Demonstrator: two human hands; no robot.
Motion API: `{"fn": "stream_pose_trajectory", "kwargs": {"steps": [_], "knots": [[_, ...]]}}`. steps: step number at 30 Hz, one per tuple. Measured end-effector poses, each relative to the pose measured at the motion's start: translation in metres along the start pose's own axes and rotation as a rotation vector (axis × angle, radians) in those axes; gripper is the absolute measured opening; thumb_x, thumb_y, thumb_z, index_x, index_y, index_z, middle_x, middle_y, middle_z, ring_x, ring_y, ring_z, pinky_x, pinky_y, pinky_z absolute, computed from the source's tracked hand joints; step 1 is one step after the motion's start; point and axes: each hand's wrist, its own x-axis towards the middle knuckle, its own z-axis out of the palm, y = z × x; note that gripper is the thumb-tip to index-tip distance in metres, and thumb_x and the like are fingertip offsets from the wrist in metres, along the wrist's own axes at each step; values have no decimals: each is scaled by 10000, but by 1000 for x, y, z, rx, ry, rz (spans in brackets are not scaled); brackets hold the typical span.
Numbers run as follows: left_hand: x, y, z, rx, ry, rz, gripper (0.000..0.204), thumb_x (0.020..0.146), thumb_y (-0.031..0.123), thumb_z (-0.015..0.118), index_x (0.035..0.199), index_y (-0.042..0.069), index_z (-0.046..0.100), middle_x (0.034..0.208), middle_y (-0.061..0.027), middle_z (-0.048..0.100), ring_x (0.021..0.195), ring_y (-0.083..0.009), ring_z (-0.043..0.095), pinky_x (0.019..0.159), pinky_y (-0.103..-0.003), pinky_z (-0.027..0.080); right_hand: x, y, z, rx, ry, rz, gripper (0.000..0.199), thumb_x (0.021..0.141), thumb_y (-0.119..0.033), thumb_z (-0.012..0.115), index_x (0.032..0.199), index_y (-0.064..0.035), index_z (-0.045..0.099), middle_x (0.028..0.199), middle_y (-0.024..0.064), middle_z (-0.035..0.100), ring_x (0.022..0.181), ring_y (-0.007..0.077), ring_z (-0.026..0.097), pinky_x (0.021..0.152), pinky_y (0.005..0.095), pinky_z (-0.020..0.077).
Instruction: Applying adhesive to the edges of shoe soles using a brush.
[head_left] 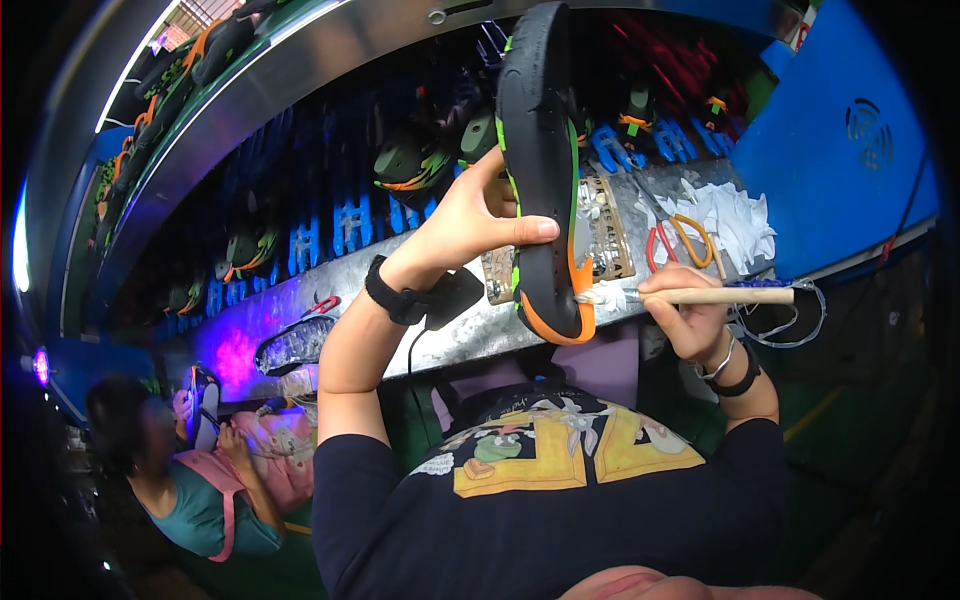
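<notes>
The left hand [480, 215] holds a black shoe sole [545, 170] upright above the near edge of the metal tabletop [300, 300], with the thumb laid across its face; the grip is closed firmly around the sole's side. The right hand [690, 310] has its grip closed on a wooden-handled brush [700, 296], and the bristles touch the orange and green rim at the lower end of the sole. I judge that the step in hand is the coating of the sole's edge with the brush (probably glue or primer, but I cannot tell which). The next move asks for a steady stroke along the rim, and a small turning of the sole so that the uncoated part comes to the brush.

On the tabletop, near its far edge, lie orange-handled scissors [680, 240] and white paper scraps [735, 220]. Behind it, blue racks [350, 220] carry more soles. The room is dim, with purple light at the left, where another person [190, 470] sits at work.
</notes>
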Motion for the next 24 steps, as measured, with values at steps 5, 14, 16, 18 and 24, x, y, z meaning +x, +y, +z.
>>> {"fn": "stream_pose_trajectory", "kwargs": {"steps": [5,14,16,18,24], "knots": [[18,-2,11,-11,-51,9,652,659,151,723,1186,-2,372,973,-94,551,839,-152,563,729,-271,467,-12,20,-13,162,201,110,126,766,22,535,890,39,548,741,74,533,620,89,486,557,204,393],[197,148,26,-338,-189,140,467,826,339,475,1087,-47,454,1026,-178,544,889,-243,567,777,-361,456,-46,-5,-65,160,820,-90,208,828,-126,500,949,43,493,709,57,441,591,106,431,525,215,377],[256,172,8,-465,32,156,507,807,268,559,1132,-70,364,1018,-200,506,915,-254,534,702,-362,471,-54,-3,-59,153,810,-95,208,827,-119,497,952,47,489,700,70,460,580,103,429,520,207,366],[267,187,2,76,-18,-98,450,846,300,469,1137,-29,372,999,-189,522,843,-296,570,633,-370,493,-68,2,-66,93,827,-45,203,827,-115,495,952,44,489,685,69,468,566,101,426,519,206,362],[228,198,-76,918,209,-144,358,717,278,640,916,-14,581,755,-116,613,603,-195,586,556,-296,476,-77,24,-68,128,894,127,182,823,-104,495,952,25,495,638,42,460,537,88,413,509,194,350]]}}
